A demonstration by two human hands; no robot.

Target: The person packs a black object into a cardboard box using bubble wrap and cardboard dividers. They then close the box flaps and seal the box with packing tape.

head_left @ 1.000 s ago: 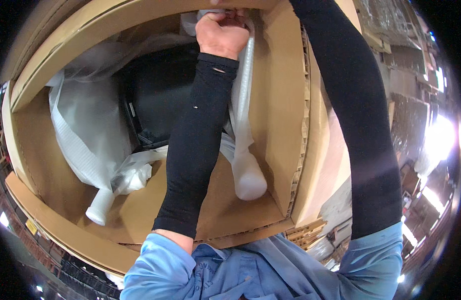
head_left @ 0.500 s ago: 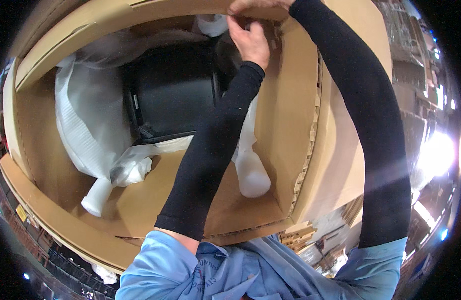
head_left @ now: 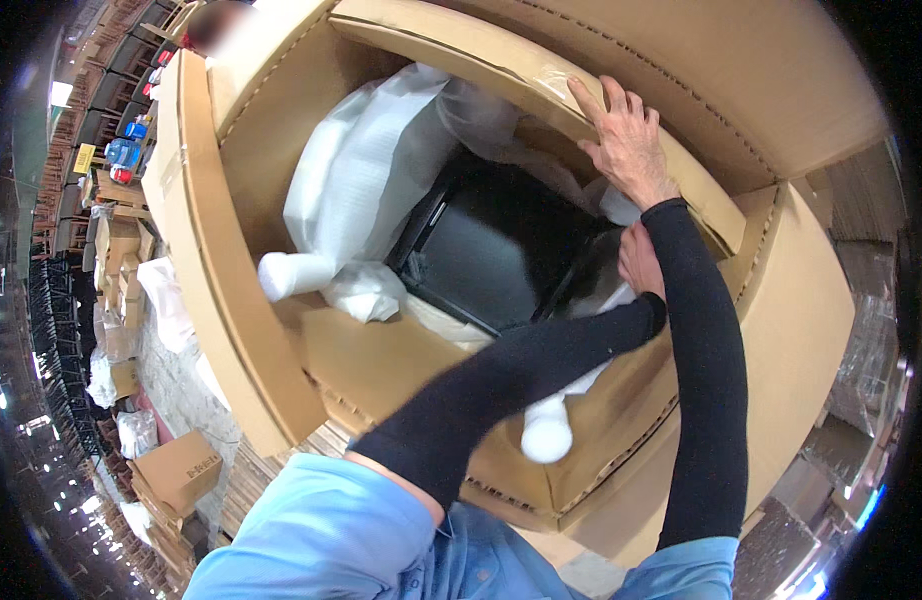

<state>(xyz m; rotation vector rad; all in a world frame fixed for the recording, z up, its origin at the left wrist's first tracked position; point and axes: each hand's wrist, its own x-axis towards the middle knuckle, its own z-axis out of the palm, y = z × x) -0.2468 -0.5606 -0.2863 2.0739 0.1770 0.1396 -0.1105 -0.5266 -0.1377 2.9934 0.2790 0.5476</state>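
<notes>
My right hand [head_left: 629,145] lies with fingers spread over a long folded cardboard piece [head_left: 461,45] along the far side of a large open cardboard box [head_left: 271,130]. Below it, my left hand [head_left: 639,262] reaches inside the box near the right wall. Its fingers are partly hidden behind my right forearm. In the box sits a black, panel-like object [head_left: 501,240] with a raised rim. White foam sheet [head_left: 371,170] wraps its left side. Foam-wrapped ends stick out: one at the left [head_left: 293,275], another at the near right [head_left: 547,430].
A tall cardboard flap [head_left: 761,80] rises behind the far side. Another flap [head_left: 801,300] spreads to the right, and a long cardboard piece [head_left: 206,260] stands at the left. A small carton [head_left: 176,470] lies on the floor. Part of a person [head_left: 219,28] shows at far left.
The view has turned, so the box appears rotated and more floor shows at left. My right hand now lies spread on the cardboard piece; my left hand is lower, inside the box.
</notes>
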